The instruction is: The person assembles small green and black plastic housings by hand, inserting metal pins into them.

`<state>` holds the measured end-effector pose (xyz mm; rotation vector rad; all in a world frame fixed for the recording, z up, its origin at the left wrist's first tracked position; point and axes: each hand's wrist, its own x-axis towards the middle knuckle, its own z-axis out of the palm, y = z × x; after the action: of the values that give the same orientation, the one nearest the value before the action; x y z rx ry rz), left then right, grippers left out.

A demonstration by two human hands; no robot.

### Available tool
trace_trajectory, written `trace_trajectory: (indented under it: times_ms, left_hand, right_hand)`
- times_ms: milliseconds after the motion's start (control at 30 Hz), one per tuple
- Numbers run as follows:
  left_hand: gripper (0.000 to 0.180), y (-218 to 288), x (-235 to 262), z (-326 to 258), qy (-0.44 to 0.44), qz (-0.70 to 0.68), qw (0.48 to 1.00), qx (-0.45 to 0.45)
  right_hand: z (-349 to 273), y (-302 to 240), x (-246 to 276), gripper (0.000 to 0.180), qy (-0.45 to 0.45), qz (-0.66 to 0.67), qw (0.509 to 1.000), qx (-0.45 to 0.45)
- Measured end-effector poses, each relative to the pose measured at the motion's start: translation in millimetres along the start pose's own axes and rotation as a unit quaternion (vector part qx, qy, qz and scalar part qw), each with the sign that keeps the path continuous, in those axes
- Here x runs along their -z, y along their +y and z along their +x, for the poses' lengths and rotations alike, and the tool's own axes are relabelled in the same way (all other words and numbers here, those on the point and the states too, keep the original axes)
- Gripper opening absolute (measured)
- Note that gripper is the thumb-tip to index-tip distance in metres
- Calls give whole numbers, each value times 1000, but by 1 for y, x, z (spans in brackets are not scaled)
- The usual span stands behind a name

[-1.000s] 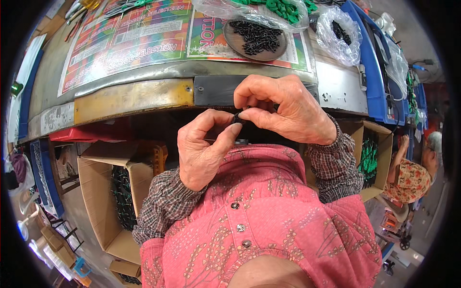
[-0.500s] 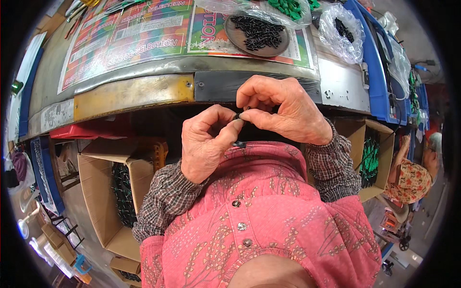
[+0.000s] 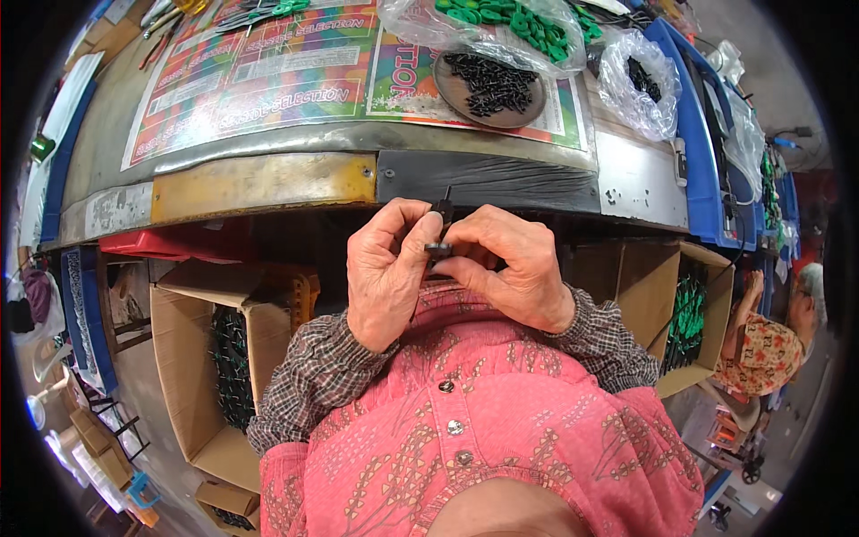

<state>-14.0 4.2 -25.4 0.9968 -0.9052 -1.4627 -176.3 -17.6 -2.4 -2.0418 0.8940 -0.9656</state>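
Note:
Close in front of my body, just below the bench edge, my two hands meet around a small black plastic part [image 3: 438, 251]. My left hand [image 3: 385, 273] pinches it between thumb and fingers, and a thin dark stem [image 3: 446, 199] sticks up past the fingertips. My right hand [image 3: 514, 268] is curled with thumb and forefinger closed at the part's right side. Its other fingers are tucked in and partly hidden. The exact kind of part cannot be made out. Beyond on the bench lies a round dish [image 3: 528, 112] heaped with small black pieces [image 3: 492, 85].
A clear bag of green plastic pieces [image 3: 501, 16] lies behind the dish. To its right are another clear bag [image 3: 639, 85] and a blue bin [image 3: 684, 116]. Cardboard boxes of parts stand at left [image 3: 201, 376] and right [image 3: 649, 295]. A person in a patterned top [image 3: 761, 349] sits far right.
Both hands have come lower and nearer my body. The black part now stands more upright between them, and my right hand has turned and dropped beside the left.

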Motion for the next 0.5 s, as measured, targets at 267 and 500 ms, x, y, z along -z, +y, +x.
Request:
trace_trajectory:
  times_ms: [267, 500]
  left_hand:
    - [17, 2, -2, -4, 5, 11, 999, -42]
    - [16, 3, -3, -6, 16, 38, 997, -70]
  right_hand:
    - [-3, -6, -8, 15, 54, 88, 991, -83]
    - [-2, -11, -12, 13, 72, 266, 938, -211]
